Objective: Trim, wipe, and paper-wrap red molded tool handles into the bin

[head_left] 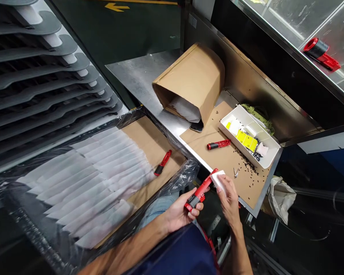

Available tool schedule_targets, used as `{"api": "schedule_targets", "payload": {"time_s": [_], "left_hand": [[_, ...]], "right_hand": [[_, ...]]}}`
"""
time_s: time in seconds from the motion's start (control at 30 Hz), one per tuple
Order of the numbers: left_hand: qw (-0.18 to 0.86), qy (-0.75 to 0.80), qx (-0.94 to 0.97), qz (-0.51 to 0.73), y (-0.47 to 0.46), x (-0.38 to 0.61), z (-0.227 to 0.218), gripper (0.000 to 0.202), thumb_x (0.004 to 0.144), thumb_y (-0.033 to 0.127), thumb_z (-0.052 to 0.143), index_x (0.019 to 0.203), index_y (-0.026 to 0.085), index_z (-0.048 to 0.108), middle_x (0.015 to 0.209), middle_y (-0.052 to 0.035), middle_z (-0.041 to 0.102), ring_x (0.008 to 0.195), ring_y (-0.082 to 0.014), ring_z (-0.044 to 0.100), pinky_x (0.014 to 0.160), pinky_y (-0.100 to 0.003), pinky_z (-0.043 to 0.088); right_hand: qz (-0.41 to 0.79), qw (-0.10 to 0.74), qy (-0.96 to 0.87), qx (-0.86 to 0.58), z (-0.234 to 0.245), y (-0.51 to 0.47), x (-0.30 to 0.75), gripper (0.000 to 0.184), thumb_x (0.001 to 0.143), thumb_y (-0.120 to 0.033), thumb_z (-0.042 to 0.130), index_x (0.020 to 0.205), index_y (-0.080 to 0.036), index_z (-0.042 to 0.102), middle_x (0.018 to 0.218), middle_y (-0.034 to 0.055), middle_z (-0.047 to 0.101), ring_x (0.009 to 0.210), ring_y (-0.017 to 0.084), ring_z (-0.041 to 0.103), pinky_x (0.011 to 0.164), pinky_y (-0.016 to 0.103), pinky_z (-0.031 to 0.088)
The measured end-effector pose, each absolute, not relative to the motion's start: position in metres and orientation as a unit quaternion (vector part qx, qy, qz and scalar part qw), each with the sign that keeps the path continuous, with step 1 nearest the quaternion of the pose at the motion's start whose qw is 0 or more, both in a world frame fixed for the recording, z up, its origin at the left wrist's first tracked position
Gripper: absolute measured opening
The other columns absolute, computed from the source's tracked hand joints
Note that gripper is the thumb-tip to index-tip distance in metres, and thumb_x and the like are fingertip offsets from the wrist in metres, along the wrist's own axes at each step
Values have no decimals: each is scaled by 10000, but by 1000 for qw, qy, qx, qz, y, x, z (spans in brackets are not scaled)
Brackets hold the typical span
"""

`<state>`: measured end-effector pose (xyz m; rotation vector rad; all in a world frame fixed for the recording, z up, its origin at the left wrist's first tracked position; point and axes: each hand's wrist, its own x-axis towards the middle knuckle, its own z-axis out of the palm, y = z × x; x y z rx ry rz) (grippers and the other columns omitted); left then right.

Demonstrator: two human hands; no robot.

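In left hand (178, 214) — red part (202, 189), right hand (229, 194) — cloth (218, 179).

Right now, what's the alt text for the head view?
A person's left hand holds a red-and-black part while the right hand holds a white sheet at its far end. Left, white sleeves and a similar part lie in a plastic-lined tray; right, a white bin.

The nearest red tubular plastic part (203, 186) is banded in black. The rectangular plastic tray (271, 157) at right is coloured white, its flat label (246, 140) bright yellow; the far open cardboard box (195, 76) is toned plain brown.
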<state>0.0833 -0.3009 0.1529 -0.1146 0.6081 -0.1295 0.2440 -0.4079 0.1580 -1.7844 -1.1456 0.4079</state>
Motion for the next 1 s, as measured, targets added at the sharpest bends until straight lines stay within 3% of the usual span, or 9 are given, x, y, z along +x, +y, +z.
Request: {"api": "schedule_targets", "payload": {"time_s": [0.13, 0.2, 0.33, 0.5, 0.73, 0.87, 1.0], "left_hand": [[927, 368, -28, -63, -302, 89, 161, 462, 1034, 414, 282, 813, 123, 566, 577, 8, 487, 389, -21, 363, 368, -94, 208], [925, 375, -20, -62, -304, 90, 163, 459, 1032, 397, 299, 750, 124, 537, 563, 5, 492, 380, -16, 365, 365, -93, 207], [931, 355, -11, -89, -308, 88, 158, 428, 1007, 463, 352, 808, 136, 543, 556, 12, 503, 366, -31, 359, 341, -100, 180], [944, 310, -49, -100, -306, 88, 149, 362, 990, 389, 406, 778, 129, 541, 546, 20, 478, 354, -13, 314, 339, -81, 176], [955, 271, -65, -96, -305, 87, 143, 336, 985, 395, 450, 810, 127, 553, 569, 23, 478, 363, -6, 322, 336, -74, 164], [946, 305, -23, -110, -304, 89, 149, 388, 1021, 430, 316, 911, 141, 551, 563, 32, 466, 355, -16, 332, 336, -78, 139], [931, 343, 68, -103, -302, 92, 157, 393, 1018, 455, 303, 870, 154, 506, 554, 45, 469, 350, -11, 304, 349, -99, 119]], "right_hand": [[192, 443, -524, -701, 165, -408, 222, 376, 979, -216, 474, 1314, -301, 622, 1213, 96, 636, 1119, 206, 628, 923, 359, 558], [191, 442, -559, -675, 164, -407, 219, 396, 965, -173, 486, 1311, -299, 631, 1184, 99, 657, 1089, 199, 649, 890, 337, 571], [98, 458, -539, -700, 156, -405, 227, 396, 946, -134, 487, 1230, -317, 692, 1119, 85, 706, 1021, 205, 692, 830, 335, 592], [135, 468, -582, -651, 154, -411, 229, 430, 934, -125, 510, 1272, -344, 661, 1114, 67, 736, 975, 201, 708, 781, 332, 606], [116, 459, -580, -664, 154, -415, 233, 414, 938, -123, 480, 1232, -325, 687, 1123, 43, 754, 1026, 187, 717, 902, 356, 586], [92, 459, -558, -685, 152, -416, 242, 405, 925, -105, 506, 1205, -320, 704, 1106, 48, 761, 1002, 190, 728, 839, 331, 602], [112, 445, -575, -677, 149, -417, 240, 438, 929, -115, 508, 1264, -350, 663, 1172, 37, 739, 1065, 195, 708, 910, 362, 578]]}}
